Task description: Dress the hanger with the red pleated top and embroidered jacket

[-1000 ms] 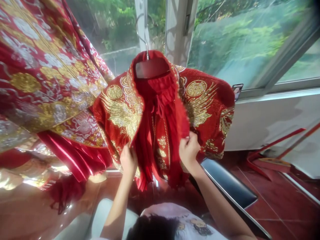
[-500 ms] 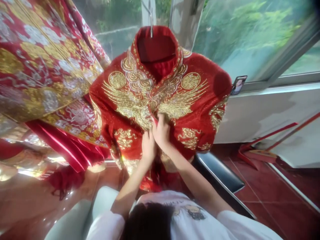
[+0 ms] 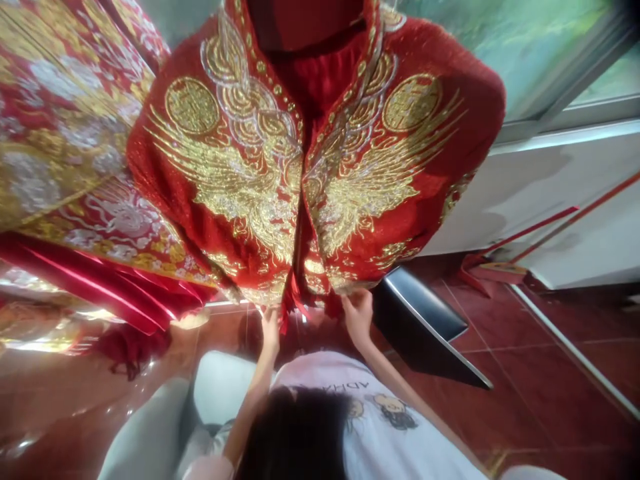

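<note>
Watching remotely, I see red jacket (image 3: 283, 200) hanging front-parted near window (image 3: 540, 47); left hand (image 3: 271, 330), right hand (image 3: 358, 319) pinch hem (image 3: 351, 288) either side. Cloth likely soft, gold embroidery (image 3: 230, 183) stiffer, snag-prone; I'd hold hem edges.

The glossy red-brown tiled floor (image 3: 540, 383) bears what looks like a red, long-handled dustpan (image 3: 493, 271).

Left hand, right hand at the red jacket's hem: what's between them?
Head view: loose red fabric ends at the front opening of the red jacket, with tiled floor beyond, between left hand and right hand.
</note>
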### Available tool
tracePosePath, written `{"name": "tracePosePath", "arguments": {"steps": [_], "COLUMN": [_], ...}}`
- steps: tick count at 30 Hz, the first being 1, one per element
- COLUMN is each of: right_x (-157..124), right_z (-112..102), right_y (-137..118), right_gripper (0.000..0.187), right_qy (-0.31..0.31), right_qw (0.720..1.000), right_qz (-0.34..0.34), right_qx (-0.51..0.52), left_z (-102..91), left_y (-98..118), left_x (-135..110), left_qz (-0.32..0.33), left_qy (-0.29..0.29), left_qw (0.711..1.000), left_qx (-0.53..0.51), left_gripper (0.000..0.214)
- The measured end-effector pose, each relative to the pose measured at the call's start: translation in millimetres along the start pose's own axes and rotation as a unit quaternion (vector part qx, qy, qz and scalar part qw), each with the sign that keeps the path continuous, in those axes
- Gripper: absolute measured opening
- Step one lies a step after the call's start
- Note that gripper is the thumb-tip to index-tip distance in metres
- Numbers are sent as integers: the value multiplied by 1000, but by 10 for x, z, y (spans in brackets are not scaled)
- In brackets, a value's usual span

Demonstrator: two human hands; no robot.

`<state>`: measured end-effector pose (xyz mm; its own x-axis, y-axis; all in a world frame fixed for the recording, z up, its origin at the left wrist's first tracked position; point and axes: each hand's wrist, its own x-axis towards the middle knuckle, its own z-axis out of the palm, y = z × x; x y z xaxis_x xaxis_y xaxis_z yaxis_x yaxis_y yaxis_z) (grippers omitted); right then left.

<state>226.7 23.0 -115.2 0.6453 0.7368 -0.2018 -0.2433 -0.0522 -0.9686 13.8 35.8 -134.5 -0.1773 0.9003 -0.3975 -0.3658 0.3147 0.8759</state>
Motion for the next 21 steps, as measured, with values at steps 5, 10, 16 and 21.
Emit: {"name": "tracePosePath", "arguments": {"steps": [5,10,16,21], "right_x": [222,246,-110,-360], "right_z": [-290,-220,-69,17], "right_y": [256,87,25,-74], "right_gripper": [67,59,48,45], "right_qy": [-14,-100,-126,-139], "right_qw": [990,970,958,949], "right_qz": [118,170,181,194], "right_qx": [79,140,185,207], "left_z": [-268,-124,104,384], "left_y": [114,294,217,172], "left_x": [165,201,-31,-264], "left_qz": [-31,-47,-68,-62], "left_qy": [-12,-85,-99,-101], "left_qw": [998,991,989,990], "left_qx": [-60,-88,-88,-71], "left_gripper": [39,47,46,32]}}
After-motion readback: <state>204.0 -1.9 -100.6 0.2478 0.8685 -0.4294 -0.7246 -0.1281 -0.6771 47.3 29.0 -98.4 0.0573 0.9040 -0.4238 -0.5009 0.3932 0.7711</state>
